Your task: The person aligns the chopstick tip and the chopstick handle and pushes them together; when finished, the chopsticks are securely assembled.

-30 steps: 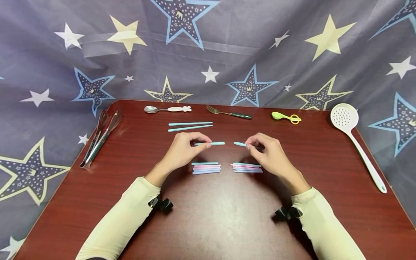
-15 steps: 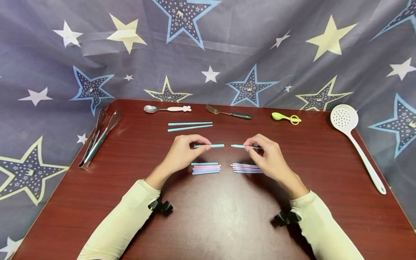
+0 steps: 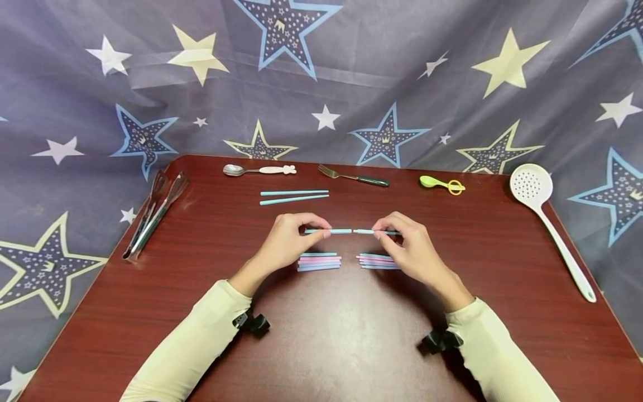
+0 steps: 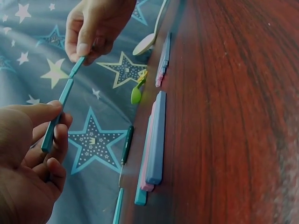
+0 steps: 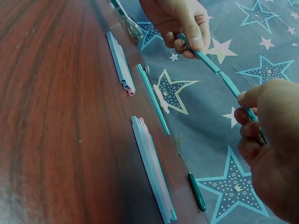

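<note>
Between thumb and fingers, my left hand (image 3: 286, 241) pinches a teal chopstick half (image 3: 342, 231). My right hand (image 3: 413, 248) pinches another teal chopstick half (image 5: 230, 85), whose inner end narrows to a thinner tip. Both pieces are held above the table, roughly in line, end to end. A small gap separates them in the head view; in the right wrist view the ends look almost touching. Below the hands lie two bundles of chopstick halves in teal, pink and blue, a left bundle (image 3: 318, 262) and a right bundle (image 3: 377, 262), the latter partly hidden by my right hand.
Two long teal chopsticks (image 3: 294, 199) lie behind my left hand. Along the back edge are a spoon (image 3: 271, 170), a fork (image 3: 372, 181) and a small green spoon (image 3: 434, 182). Metal tongs (image 3: 153, 215) lie left; a white skimmer (image 3: 557, 234) lies right. A starry curtain (image 3: 321, 67) hangs behind.
The two chopstick halves have come closer, the right one moving left and the left one slightly right. Both hands have also come a little nearer to the body. The bundles have not moved.
</note>
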{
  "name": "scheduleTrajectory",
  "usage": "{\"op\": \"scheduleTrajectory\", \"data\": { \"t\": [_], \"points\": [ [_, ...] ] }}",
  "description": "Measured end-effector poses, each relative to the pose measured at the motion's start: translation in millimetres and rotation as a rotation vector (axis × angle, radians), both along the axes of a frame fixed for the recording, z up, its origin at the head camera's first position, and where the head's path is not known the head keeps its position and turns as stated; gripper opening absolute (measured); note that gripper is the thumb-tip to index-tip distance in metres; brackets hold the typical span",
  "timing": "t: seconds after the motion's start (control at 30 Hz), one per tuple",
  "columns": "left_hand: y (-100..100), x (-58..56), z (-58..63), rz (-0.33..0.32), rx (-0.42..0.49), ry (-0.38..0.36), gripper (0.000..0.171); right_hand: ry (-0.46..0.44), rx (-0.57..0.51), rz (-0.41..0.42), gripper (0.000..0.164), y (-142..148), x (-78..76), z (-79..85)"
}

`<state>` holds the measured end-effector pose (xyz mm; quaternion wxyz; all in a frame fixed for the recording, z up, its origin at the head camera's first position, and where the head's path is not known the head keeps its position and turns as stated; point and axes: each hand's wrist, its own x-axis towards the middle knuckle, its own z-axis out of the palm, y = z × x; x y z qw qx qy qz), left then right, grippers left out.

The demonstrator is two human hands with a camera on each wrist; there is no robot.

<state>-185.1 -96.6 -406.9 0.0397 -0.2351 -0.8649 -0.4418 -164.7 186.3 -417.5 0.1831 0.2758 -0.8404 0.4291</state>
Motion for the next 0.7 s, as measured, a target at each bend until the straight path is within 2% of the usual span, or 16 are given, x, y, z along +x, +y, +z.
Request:
{"op": "scheduleTrajectory", "data": {
  "t": [0.7],
  "points": [
    [6.1,3.5,-8.2,-0.014,0.031,0.059,0.008,-0.025,0.037,0.01,0.012,-4.2,5.3,1.6]
  ]
}}
